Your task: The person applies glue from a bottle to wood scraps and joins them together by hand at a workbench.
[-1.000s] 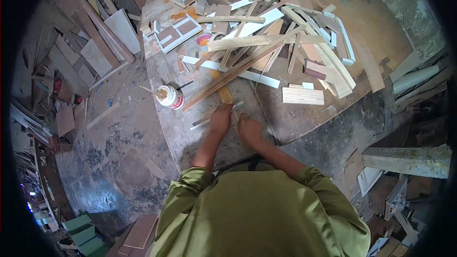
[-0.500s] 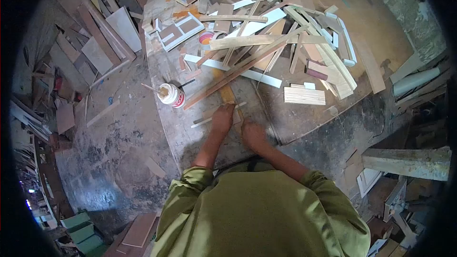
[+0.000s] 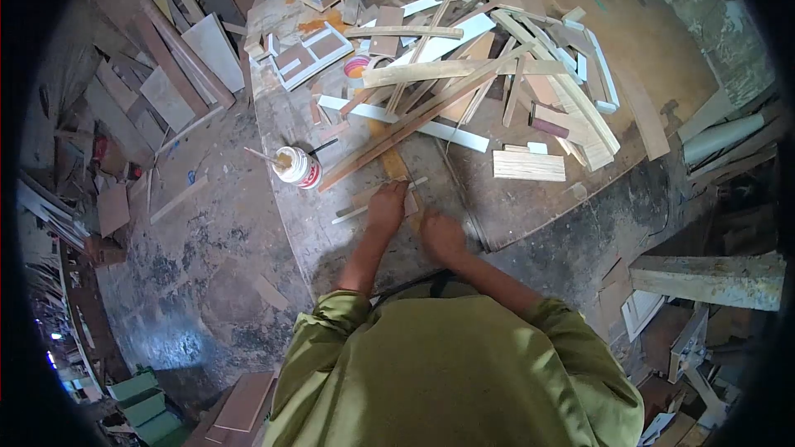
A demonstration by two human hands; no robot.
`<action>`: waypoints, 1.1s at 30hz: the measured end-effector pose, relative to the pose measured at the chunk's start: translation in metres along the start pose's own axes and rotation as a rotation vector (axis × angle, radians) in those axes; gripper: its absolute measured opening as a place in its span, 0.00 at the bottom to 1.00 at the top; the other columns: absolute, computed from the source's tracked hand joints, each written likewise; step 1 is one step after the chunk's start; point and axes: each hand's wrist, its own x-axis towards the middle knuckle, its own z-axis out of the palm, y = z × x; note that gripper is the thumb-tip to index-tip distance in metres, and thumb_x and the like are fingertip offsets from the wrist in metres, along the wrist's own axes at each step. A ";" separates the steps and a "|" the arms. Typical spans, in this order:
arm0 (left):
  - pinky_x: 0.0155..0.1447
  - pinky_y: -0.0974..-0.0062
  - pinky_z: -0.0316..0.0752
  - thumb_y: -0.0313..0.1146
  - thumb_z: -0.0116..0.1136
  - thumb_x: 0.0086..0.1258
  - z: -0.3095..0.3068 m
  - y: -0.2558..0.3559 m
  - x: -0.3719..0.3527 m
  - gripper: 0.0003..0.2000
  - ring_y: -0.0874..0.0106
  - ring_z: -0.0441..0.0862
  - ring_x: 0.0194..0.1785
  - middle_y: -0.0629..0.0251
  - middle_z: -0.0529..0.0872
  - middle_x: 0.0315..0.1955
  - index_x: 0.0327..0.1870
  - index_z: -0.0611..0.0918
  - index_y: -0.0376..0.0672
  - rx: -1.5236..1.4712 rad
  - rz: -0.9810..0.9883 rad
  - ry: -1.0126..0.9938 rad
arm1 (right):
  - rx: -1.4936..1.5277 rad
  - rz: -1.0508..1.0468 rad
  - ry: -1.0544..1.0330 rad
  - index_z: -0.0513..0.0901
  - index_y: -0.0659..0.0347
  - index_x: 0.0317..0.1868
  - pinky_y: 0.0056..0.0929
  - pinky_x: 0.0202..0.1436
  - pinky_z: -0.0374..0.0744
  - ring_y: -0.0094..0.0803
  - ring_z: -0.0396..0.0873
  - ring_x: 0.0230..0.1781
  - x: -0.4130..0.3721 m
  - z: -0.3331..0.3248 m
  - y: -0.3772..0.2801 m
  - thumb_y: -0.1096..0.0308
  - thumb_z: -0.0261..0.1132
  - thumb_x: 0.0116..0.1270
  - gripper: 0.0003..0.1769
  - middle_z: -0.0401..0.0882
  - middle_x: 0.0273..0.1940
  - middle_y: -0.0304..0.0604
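Observation:
My left hand (image 3: 387,205) is closed, fingers pressed down over a thin white strip (image 3: 349,215) that lies slantwise on the worktable and comes out on both sides of the hand. A small flat brown wood piece (image 3: 411,204) shows just right of those fingers. Close by on the right, my right hand (image 3: 443,237) is curled into a closed shape near the end of that piece. Whatever its fingers may grip is hidden. Ahead of both hands, a yellowish-brown strip or stain (image 3: 394,164) runs away under a long brown wooden batten (image 3: 381,146).
A white glue tub (image 3: 298,167) with a stick in it stands left of my hands. Ahead lies a heap of wood strips (image 3: 464,70) on the worktable (image 3: 290,219). A pale wood block (image 3: 528,167) is to the right. Boards (image 3: 215,50) lean at the left.
My hands stay in nearly the same place. The view has shifted very slightly, and nothing on the table has visibly moved.

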 end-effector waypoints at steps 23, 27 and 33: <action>0.43 0.65 0.76 0.26 0.51 0.56 0.003 0.000 0.000 0.14 0.60 0.79 0.41 0.59 0.81 0.39 0.45 0.78 0.42 0.034 -0.003 0.005 | 0.052 -0.164 0.214 0.74 0.67 0.35 0.45 0.27 0.78 0.50 0.80 0.23 0.045 0.027 0.004 0.69 0.52 0.60 0.09 0.79 0.22 0.56; 0.42 0.64 0.76 0.25 0.52 0.56 0.005 -0.001 0.000 0.14 0.59 0.79 0.41 0.58 0.81 0.39 0.45 0.78 0.41 0.032 -0.005 0.018 | -0.021 -0.032 -0.028 0.74 0.67 0.35 0.44 0.27 0.78 0.48 0.81 0.24 -0.004 -0.006 -0.001 0.70 0.53 0.58 0.08 0.79 0.23 0.55; 0.42 0.64 0.76 0.24 0.50 0.56 0.008 -0.004 0.000 0.14 0.59 0.79 0.39 0.59 0.81 0.38 0.45 0.78 0.41 0.036 0.046 0.066 | 0.004 -0.082 0.095 0.74 0.66 0.35 0.43 0.27 0.78 0.46 0.81 0.25 0.022 0.006 -0.002 0.70 0.55 0.56 0.09 0.79 0.22 0.52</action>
